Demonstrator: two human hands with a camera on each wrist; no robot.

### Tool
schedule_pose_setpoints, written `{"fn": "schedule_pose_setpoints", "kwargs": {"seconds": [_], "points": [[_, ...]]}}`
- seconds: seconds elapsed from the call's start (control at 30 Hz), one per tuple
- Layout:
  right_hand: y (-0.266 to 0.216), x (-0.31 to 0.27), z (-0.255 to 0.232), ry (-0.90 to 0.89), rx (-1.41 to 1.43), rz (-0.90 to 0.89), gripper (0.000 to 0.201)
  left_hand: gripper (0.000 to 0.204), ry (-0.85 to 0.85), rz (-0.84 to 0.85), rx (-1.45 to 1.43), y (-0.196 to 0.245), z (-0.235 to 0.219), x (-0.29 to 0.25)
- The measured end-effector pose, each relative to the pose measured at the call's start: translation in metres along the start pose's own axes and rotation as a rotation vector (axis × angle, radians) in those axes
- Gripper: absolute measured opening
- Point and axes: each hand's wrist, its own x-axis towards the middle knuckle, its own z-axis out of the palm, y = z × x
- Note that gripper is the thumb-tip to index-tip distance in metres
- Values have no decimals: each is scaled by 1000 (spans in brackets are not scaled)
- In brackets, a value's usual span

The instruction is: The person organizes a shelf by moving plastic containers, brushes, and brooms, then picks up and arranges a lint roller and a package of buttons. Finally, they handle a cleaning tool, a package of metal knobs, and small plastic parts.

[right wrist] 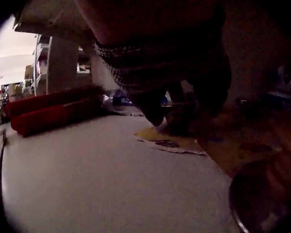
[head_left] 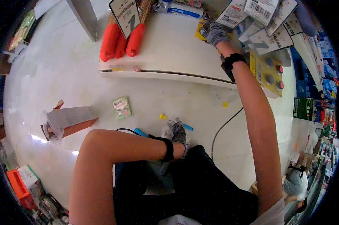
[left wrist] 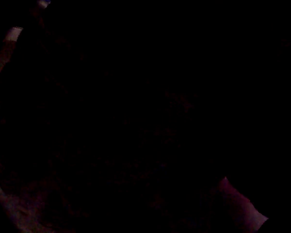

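Note:
My right hand (head_left: 217, 34), in a grey striped glove, reaches onto the white shelf (head_left: 169, 48). Its bent fingers grip at a yellow card packet (head_left: 199, 32); in the right wrist view their tips come down on the yellow card (right wrist: 172, 141), and the dark hand hides part of it. Low over my lap is my left hand (head_left: 178, 135), gloved alike, with clear plastic (head_left: 166, 132) around it. Teal handle-like pieces (head_left: 140, 132) show on both sides of it. I cannot tell whether it grips them. The left wrist view is almost black.
Red-wrapped bundles of sticks (head_left: 108, 43) stand at the shelf's left, behind a price sign (head_left: 125, 15). Several price cards (head_left: 261, 11) and a yellow pack of bottles (head_left: 269, 73) are at the right. On the floor lie a green packet (head_left: 122, 108), an open carton (head_left: 70, 118) and a black cord (head_left: 222, 129).

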Motion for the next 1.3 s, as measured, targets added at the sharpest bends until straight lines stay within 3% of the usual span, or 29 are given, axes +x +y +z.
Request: {"fn": "schedule_pose_setpoints", "kwargs": {"seconds": [0.13, 0.2, 0.3, 0.4, 0.53, 0.67, 0.77, 0.83, 0.9, 1.0, 1.03, 1.1, 1.13, 1.2, 1.27, 1.3], "points": [[32, 17, 14, 337, -264, -77, 54, 51, 4, -13, -7, 1, -1, 1], [36, 33, 5, 85, -456, -154, 54, 51, 8, -17, -10, 0, -1, -1], [40, -1, -22, -91, -380, -100, 50, 52, 9, -19, -4, 0, 1, -3], [35, -54, -59, -158, -215, -19, 46, 52, 7, -15, 20, 0, 0, -6], [29, -84, -85, -168, -48, -1, 41, 53, 12, -14, 68, 1, -3, -12], [21, -84, -88, -34, 39, -21, 35, 54, 50, -41, 97, 5, -8, -23], [39, -55, -63, 238, -23, -86, 33, 54, 129, -78, 126, 9, -20, -35], [40, -53, -63, 288, -127, -115, 33, 55, 170, -114, 130, 9, -32, -46], [-4, -82, -94, 209, -286, -125, 38, 55, 175, -194, 97, -1, -52, -65], [-47, -129, -112, 349, -95, -368, 47, 56, 102, -317, -23, -40, -80, -91], [-60, -144, -118, 307, -98, -426, 49, 56, 71, -328, -85, -58, -88, -93], [-75, -175, -121, 264, -88, -545, 48, 65, 112, -188, -278, -132, -80, -71], [-80, -190, -120, 264, -76, -608, 44, 68, 328, 29, -558, -173, -55, -57], [-83, -214, -106, 162, -24, -658, 35, 66, 529, 320, -1609, -166, -69, -77], [-91, -229, -98, 53, 29, -770, 20, 66, 507, 457, -2395, -98, -129, -128], [-95, -234, -97, 24, 52, -815, 21, 70, 566, 550, -2403, -78, -144, -136]]}}
